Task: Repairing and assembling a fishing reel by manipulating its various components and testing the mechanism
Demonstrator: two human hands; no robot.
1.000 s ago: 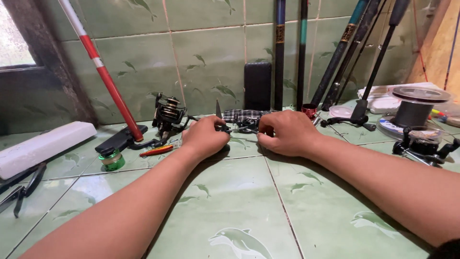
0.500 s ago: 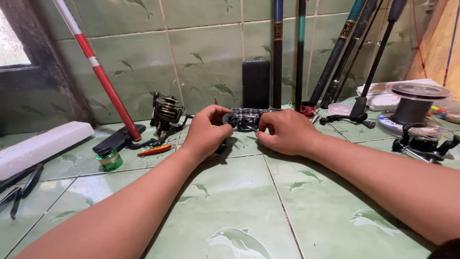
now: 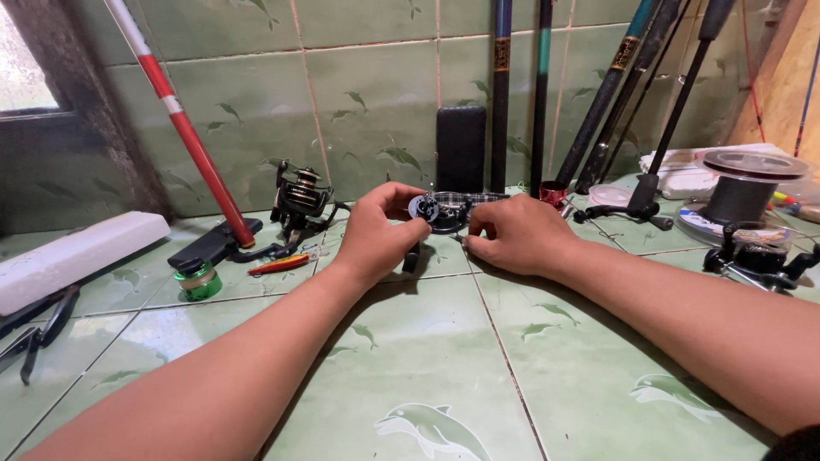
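A small dark fishing reel (image 3: 430,212) sits between my two hands, just above the green tiled floor. My left hand (image 3: 378,235) grips it from the left, thumb and fingers curled around its body. On the right side, my right hand (image 3: 512,235) pinches at the reel with its fingertips; whatever it holds there is too small to make out. A black handle part (image 3: 411,256) hangs below my left hand.
Another spinning reel (image 3: 299,198) stands at the back left beside a red and white rod (image 3: 184,128). A green spool (image 3: 198,280), an orange lure (image 3: 278,265), pliers (image 3: 38,329) and a white box (image 3: 77,256) lie left. Dark rods (image 3: 598,102) lean on the wall; a line spool (image 3: 743,192) stands right.
Both hands have lifted the reel off the floor and turned it, so its round face now shows between them. The view has shifted slightly.
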